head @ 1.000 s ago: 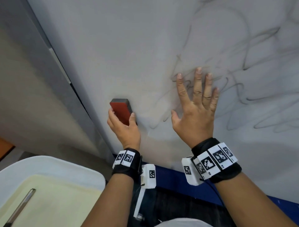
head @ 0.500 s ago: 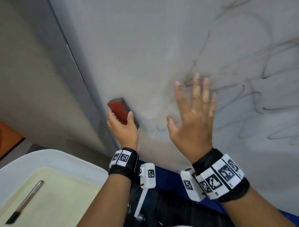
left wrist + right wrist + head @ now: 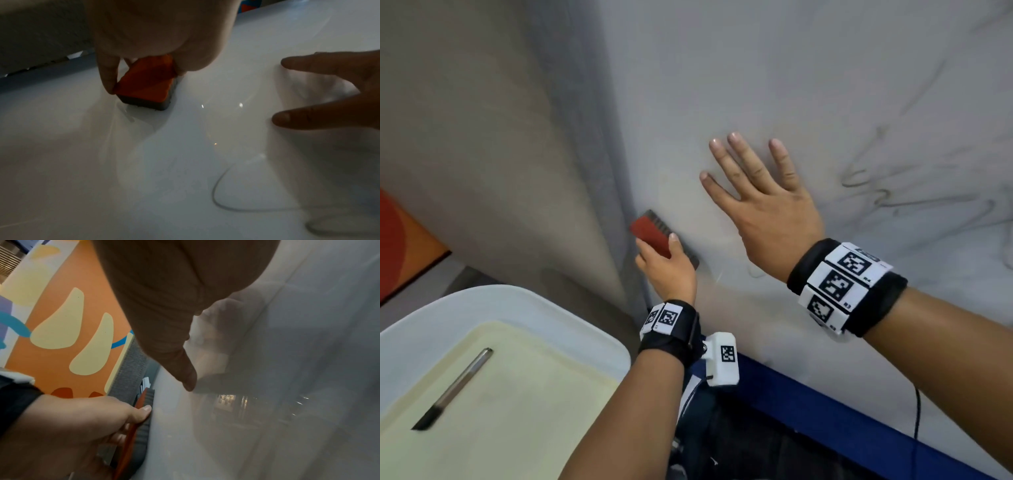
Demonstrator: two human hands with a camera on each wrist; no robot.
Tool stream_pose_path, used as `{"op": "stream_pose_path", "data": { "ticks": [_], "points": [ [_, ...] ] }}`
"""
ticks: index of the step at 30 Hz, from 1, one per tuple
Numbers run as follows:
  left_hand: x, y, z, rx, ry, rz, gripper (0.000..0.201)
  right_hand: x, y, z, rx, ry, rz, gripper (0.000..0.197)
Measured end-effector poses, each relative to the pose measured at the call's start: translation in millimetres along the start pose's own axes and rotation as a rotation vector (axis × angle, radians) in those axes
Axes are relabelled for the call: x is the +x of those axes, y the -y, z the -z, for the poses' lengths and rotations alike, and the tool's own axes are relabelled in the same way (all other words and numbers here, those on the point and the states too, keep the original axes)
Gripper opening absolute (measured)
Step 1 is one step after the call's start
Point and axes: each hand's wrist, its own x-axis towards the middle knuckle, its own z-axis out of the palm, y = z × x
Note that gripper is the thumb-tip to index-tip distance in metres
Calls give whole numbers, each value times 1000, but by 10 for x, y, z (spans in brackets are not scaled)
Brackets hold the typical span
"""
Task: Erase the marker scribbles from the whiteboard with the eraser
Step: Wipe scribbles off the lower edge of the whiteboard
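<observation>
The whiteboard [image 3: 774, 75] fills the upper right of the head view, with grey marker scribbles [image 3: 914, 192] left on its right part. My left hand [image 3: 666, 270] grips a red-backed eraser [image 3: 652, 234] with a dark felt face, pressed on the board close to its left edge. In the left wrist view the eraser [image 3: 147, 84] sits pinched between thumb and fingers. My right hand [image 3: 760, 202] lies flat on the board with straight, spread fingers, to the right of the eraser and above it. The right wrist view shows the eraser [image 3: 141, 410] edge-on against the board.
A white tray [image 3: 493, 301] with a pale yellow inner surface and a dark pen [image 3: 453, 389] lies at the lower left. A grey frame strip [image 3: 589, 144] borders the board's left side. A blue ledge [image 3: 818, 411] runs under the board. An orange patterned wall [image 3: 68, 318] stands to the left.
The view has swung left, so the scribbles sit farther right. The eraser has moved down-left to the board's left edge. My right hand has turned leftward onto wiped board.
</observation>
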Motion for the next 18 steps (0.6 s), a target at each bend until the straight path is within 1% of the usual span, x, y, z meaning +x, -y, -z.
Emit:
{"op": "stream_pose_path", "data": {
  "ticks": [3, 5, 6, 9, 10, 11, 12, 14, 15, 16, 18],
  "points": [
    [49, -9, -76, 13, 12, 63, 66, 3, 8, 4, 3, 3, -13, 74],
    [-56, -21, -89, 46, 35, 59, 67, 3, 9, 4, 16, 6, -18, 75],
    [-159, -5, -86, 72, 67, 30, 67, 6, 13, 1, 20, 8, -19, 74],
    [-527, 113, -52, 114, 210, -127, 71, 16, 33, -11, 30, -3, -29, 76],
    [-556, 144, -39, 128, 236, -149, 71, 20, 40, -15, 30, -8, -30, 77],
    [-511, 133, -32, 134, 235, -136, 71, 22, 50, -19, 27, -9, -29, 78],
    [-393, 99, -41, 124, 199, -95, 70, 21, 52, -22, 26, -8, -28, 79],
    [-75, -52, -49, 61, 81, 0, 67, 18, 50, -22, 25, -3, -25, 80],
    [74, -131, -53, 37, 28, 25, 66, 17, 52, -22, 25, -6, -27, 80],
    [159, -192, -59, 33, -1, 34, 67, 20, 54, -20, 28, -9, -29, 79],
    [90, -223, -81, 60, -11, 0, 69, 18, 64, -6, 39, -6, -29, 76]
  ]
}}
